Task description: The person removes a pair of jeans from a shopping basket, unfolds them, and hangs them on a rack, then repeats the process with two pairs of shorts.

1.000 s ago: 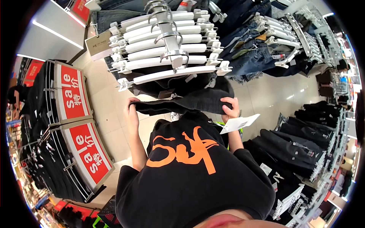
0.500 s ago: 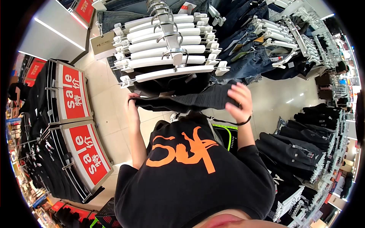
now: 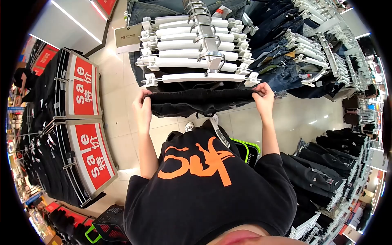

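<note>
A pair of black trousers [image 3: 196,107] with a gathered elastic waistband is stretched out sideways between my two hands. My left hand [image 3: 142,103] pinches the left end of the waistband. At the other end, my right hand [image 3: 264,99] is closed on it, thumb toward me. Right behind the waistband is a white clip hanger [image 3: 204,77], the front one of several on a metal rail [image 3: 208,36]. Dark cloth shows just beneath that hanger, overlapping the trousers in this view. The lower part of the trousers is hidden below the waistband.
Jeans [image 3: 271,73] hang on white hangers to the right, with dark garments [image 3: 322,171] on a lower right rack. Red sale signs [image 3: 92,155] front a rack on the left. Black baskets with green handles [image 3: 110,222] are beside me. A brown tag [image 3: 128,37] hangs at the rail.
The waistband has gone from tilted and bunched to spread level and open toward me. My right hand has turned from spread fingers to a pinch at its end. The view has shifted.
</note>
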`<state>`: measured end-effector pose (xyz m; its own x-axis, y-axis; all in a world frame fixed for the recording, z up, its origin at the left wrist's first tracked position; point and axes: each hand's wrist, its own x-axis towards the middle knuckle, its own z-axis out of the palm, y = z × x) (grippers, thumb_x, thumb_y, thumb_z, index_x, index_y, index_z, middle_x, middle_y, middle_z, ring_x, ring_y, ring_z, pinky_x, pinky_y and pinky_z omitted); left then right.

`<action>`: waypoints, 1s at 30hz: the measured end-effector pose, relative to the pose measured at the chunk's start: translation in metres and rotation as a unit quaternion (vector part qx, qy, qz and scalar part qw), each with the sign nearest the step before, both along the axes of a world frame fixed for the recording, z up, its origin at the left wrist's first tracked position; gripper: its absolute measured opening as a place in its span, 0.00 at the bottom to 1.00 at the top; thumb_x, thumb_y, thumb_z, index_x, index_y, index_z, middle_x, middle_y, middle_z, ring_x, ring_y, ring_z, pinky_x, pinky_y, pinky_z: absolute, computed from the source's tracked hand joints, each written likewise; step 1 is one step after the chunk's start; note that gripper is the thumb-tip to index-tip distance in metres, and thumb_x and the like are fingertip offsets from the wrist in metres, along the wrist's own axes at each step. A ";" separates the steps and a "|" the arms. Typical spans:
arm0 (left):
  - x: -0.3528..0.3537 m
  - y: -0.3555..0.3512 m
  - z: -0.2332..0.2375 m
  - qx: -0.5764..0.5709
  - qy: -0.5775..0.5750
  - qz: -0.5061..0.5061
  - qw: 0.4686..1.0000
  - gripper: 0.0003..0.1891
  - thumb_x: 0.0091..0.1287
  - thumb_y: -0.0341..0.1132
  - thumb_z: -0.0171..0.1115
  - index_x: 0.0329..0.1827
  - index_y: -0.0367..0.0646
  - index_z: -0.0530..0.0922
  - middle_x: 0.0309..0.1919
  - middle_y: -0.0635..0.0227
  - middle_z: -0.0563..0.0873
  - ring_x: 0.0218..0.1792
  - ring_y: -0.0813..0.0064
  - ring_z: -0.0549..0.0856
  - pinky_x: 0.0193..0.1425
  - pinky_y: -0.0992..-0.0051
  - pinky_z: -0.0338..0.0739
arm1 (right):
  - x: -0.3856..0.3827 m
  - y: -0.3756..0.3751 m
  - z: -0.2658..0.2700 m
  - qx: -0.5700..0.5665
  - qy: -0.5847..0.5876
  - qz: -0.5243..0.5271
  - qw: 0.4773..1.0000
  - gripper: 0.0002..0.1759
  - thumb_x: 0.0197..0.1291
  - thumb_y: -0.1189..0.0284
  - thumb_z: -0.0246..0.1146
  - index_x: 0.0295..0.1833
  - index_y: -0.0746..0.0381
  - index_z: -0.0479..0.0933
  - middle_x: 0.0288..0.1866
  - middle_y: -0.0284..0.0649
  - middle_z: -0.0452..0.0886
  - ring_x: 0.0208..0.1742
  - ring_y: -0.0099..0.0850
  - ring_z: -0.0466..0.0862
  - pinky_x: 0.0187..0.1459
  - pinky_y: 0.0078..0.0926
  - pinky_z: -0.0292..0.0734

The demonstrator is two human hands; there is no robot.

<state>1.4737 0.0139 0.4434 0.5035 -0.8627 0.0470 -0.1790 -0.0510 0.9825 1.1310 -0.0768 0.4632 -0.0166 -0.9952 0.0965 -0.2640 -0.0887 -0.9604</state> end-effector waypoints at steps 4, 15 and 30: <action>0.007 -0.003 0.015 -0.002 -0.072 0.014 0.997 0.07 0.50 0.23 0.46 0.28 0.35 0.74 0.18 0.73 0.75 0.21 0.88 0.69 0.23 0.85 0.62 | -0.002 -0.006 -0.016 0.024 -0.061 -0.013 0.998 0.08 0.35 0.87 0.53 0.24 0.65 0.65 0.26 0.34 0.74 0.29 0.18 0.72 0.32 0.12 0.67; 0.012 0.000 0.021 -0.021 -0.013 0.019 1.000 0.07 0.50 0.22 0.48 0.27 0.35 0.76 0.19 0.72 0.78 0.21 0.89 0.74 0.24 0.87 0.66 | 0.009 0.001 -0.011 0.046 -0.135 -0.030 0.989 0.08 0.32 0.85 0.54 0.22 0.64 0.65 0.24 0.32 0.71 0.26 0.18 0.68 0.27 0.12 0.62; 0.012 -0.010 0.013 -0.067 0.038 0.053 0.996 0.09 0.49 0.21 0.50 0.29 0.35 0.79 0.17 0.78 0.74 0.17 0.92 0.66 0.18 0.89 0.56 | 0.015 0.001 -0.004 0.017 -0.109 -0.047 0.993 0.10 0.35 0.87 0.52 0.28 0.66 0.70 0.24 0.31 0.70 0.27 0.18 0.68 0.29 0.11 0.64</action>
